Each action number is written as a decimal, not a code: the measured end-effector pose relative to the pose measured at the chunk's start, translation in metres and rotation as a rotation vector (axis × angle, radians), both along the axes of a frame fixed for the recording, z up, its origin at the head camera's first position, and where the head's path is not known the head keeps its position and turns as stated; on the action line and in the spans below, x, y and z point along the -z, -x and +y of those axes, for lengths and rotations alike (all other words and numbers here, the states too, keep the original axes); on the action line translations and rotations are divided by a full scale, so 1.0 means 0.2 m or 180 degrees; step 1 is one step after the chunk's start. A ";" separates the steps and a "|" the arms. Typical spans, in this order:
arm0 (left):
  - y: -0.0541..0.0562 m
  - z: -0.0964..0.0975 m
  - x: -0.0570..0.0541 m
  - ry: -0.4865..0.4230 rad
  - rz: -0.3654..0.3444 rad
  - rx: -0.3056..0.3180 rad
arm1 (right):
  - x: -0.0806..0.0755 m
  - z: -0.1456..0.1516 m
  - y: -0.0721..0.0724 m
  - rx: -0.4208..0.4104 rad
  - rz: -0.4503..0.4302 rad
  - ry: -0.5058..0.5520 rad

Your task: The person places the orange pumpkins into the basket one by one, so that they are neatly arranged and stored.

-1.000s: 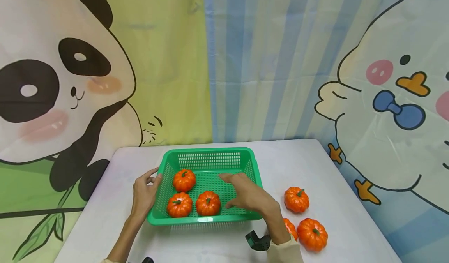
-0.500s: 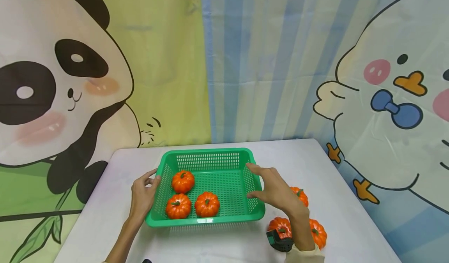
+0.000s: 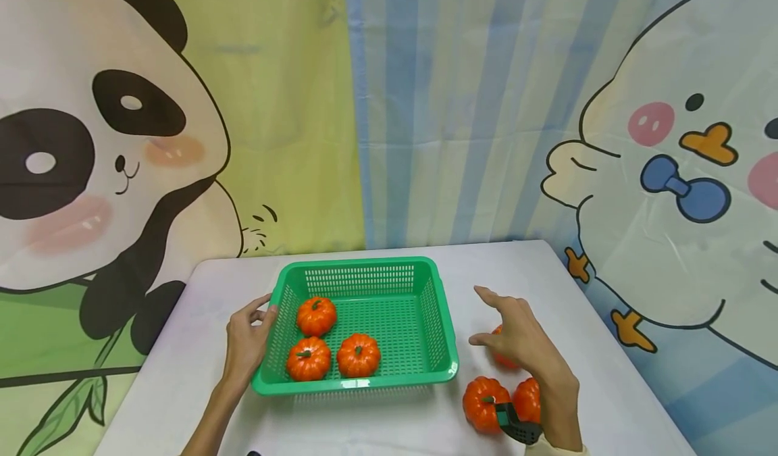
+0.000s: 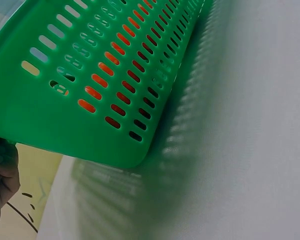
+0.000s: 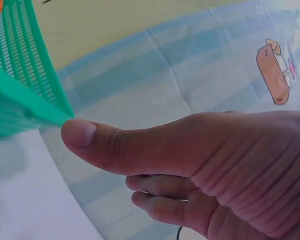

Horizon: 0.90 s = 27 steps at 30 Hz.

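A green plastic basket stands on the table with three small orange pumpkins inside: one toward the back left, one at the front left and one at the front middle. My left hand grips the basket's left rim, thumb at the edge. In the left wrist view, its curled fingers show at the rim's corner. Right of the basket, my right hand is held with thumb and fingers apart and nothing between them. It partly covers a pumpkin on the table.
Two more pumpkins lie at the front right, one nearer the basket and one partly behind my right wrist. A white cloth covers the table. Behind it hangs a curtain with a cartoon panda and chick.
My right hand has moved from over the basket's right half out past its right rim, above the loose pumpkins. My left hand has stayed on the left rim.
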State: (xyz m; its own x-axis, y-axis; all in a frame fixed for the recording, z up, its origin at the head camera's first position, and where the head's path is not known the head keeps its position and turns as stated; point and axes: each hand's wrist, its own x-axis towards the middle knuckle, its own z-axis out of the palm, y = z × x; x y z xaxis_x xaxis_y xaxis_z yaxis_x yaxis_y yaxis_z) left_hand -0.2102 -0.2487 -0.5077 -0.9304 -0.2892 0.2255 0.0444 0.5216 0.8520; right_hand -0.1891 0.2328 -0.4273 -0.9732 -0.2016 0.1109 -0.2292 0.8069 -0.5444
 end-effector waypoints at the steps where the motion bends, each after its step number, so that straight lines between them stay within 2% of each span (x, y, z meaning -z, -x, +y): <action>1: 0.00 0.00 0.00 0.0004 0.0004 0.0004 | 0.01 0.02 0.00 0.0047 -0.0025 -0.0003; 4: 0.00 0.00 0.00 0.0007 -0.0003 0.0001 | 0.02 0.06 -0.02 0.0213 -0.0163 -0.0025; 10: 0.00 0.00 0.00 -0.0005 -0.0025 -0.0023 | 0.07 0.15 -0.02 0.0373 -0.0240 -0.0104; 15: 0.01 0.00 0.01 -0.0020 -0.0024 -0.0030 | 0.11 0.20 -0.03 0.0579 -0.0473 -0.0115; 27: 0.00 0.00 0.00 -0.0020 -0.0007 -0.0008 | 0.20 0.30 -0.02 0.0637 -0.0436 -0.0215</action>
State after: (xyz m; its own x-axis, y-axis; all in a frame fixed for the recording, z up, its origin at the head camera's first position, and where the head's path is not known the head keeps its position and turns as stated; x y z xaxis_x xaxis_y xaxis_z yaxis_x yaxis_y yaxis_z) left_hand -0.2105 -0.2481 -0.5078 -0.9302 -0.2928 0.2215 0.0411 0.5165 0.8553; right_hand -0.1850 0.2924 -0.4676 -0.9995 -0.0058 -0.0321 0.0111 0.8644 -0.5026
